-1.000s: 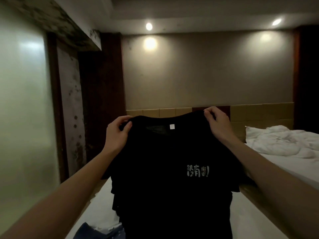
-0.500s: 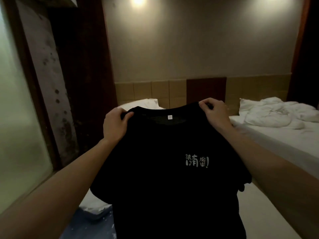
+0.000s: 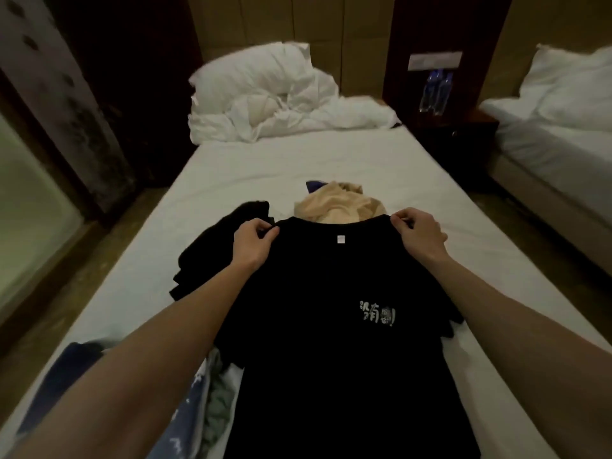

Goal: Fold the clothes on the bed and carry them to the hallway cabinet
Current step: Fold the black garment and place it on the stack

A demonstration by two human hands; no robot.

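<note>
Clearly the black T-shirt is light and limp, hanging over the bed; the left hand and right hand each pinch a shoulder, the sensible hold. Beyond its collar lies a beige garment, left another dark one, possibly trousers, crowding the laying space.

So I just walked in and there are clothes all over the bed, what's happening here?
A person is sorting laundry on the bed. The left hand and right hand each pinch a shoulder of a black T-shirt with a small white chest print, holding it spread over the mattress. It is not folded yet. A beige garment, another black garment and a blue patterned piece lie unfolded around it.
</note>
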